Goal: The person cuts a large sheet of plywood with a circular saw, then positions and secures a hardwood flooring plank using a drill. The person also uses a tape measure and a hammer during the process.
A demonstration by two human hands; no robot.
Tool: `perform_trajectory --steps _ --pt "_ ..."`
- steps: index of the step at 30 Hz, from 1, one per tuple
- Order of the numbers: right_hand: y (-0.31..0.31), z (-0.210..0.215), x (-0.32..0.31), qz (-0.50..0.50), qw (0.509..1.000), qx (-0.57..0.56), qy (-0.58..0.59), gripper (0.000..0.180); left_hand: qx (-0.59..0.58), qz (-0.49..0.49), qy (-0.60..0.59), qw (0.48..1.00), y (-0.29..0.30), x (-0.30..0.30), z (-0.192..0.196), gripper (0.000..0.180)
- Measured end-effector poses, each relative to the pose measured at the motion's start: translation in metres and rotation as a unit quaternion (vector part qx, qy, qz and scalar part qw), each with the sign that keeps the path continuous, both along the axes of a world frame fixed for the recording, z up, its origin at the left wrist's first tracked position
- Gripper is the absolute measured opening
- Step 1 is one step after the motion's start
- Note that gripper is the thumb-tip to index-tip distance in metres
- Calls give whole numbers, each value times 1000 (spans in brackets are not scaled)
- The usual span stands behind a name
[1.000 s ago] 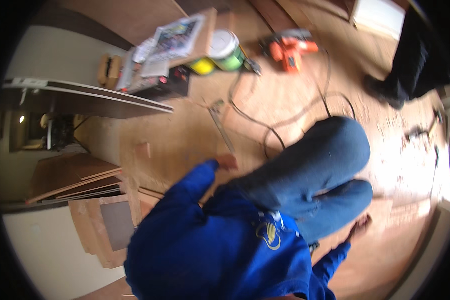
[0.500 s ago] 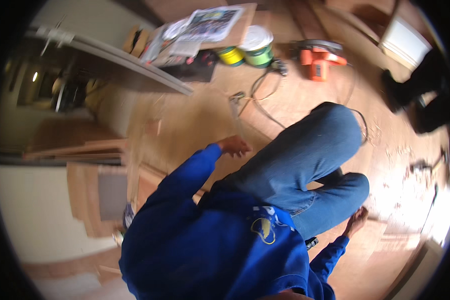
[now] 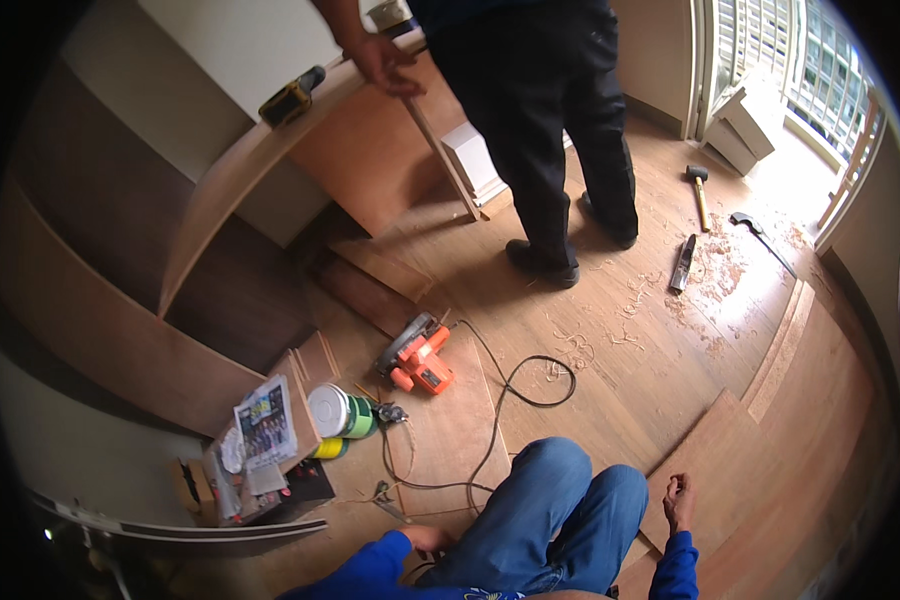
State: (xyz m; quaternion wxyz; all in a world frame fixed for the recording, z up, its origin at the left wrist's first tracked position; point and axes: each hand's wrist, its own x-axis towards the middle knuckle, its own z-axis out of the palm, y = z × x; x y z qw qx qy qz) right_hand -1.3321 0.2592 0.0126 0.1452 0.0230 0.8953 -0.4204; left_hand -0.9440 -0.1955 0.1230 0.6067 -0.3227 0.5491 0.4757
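Observation:
My left hand is low beside my left thigh, close to the wooden floor. Its fingers look stretched out, and I see nothing in them. Out past my right knee, my right hand is palm up over a plywood sheet, fingers loosely curled and apart with nothing visible between them. My bent legs in blue jeans lie between the hands. A black power cable loops over the floor ahead of my left hand. It runs near an orange circular saw resting on the boards.
A co-worker in dark trousers stands ahead, one hand beside a wooden panel. A yellow-black drill rests on a curved wooden edge. Left are tubs and a poster. Right lie a mallet, a hand plane and shavings.
My view has swung up and to the right, bringing the co-worker, drill and far tools into sight. My right hand has turned palm up; my left hand is lower in view.

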Motion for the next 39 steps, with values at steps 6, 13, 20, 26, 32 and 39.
perform_trajectory --steps 6,13,20,26,32,39 --pt "16 92 59 66 984 78 -146 15 -76 36 -28 996 -18 82 142 39" --pt "34 248 82 43 948 52 -312 27 -203 235 -37 950 17 199 337 28" --pt "15 320 65 59 961 -74 -260 24 -219 253 10 942 69 282 440 17" --pt "-100 427 32 74 938 -92 -325 31 -251 484 46 837 5 209 455 25" --pt "-285 516 17 132 903 -240 -331 40 -209 482 222 822 -62 110 454 19" --pt "-600 579 -95 319 891 -290 -140 47 -233 487 62 839 -158 97 448 24"
